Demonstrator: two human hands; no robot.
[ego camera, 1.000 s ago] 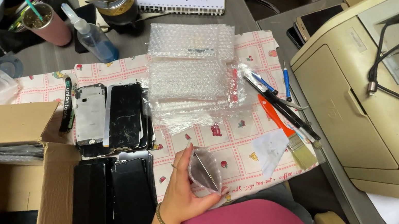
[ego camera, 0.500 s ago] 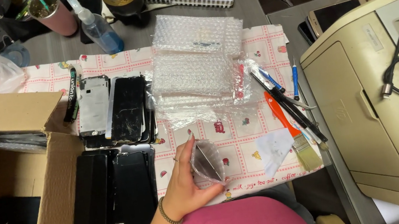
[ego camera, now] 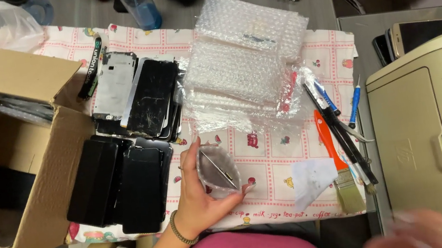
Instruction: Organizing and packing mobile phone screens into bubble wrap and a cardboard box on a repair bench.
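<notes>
We are resting beside the cardboard box (ego camera: 19, 164), far left of our left hand (ego camera: 200, 202), which is pinching a small clear pouch (ego camera: 217, 171); it may be slipping loose. Our blurred right hand (ego camera: 415, 232): we cannot tell.

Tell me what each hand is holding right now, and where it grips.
Left hand holds a small clear bag cupped by its lower edge, fingers beneath. Right hand is blurred; cannot tell.

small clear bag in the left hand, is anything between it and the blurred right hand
Nothing visible blocks it. The left hand holds the small clear bag over the patterned cloth; the blurred right hand is low right, near the paintbrush.
</notes>
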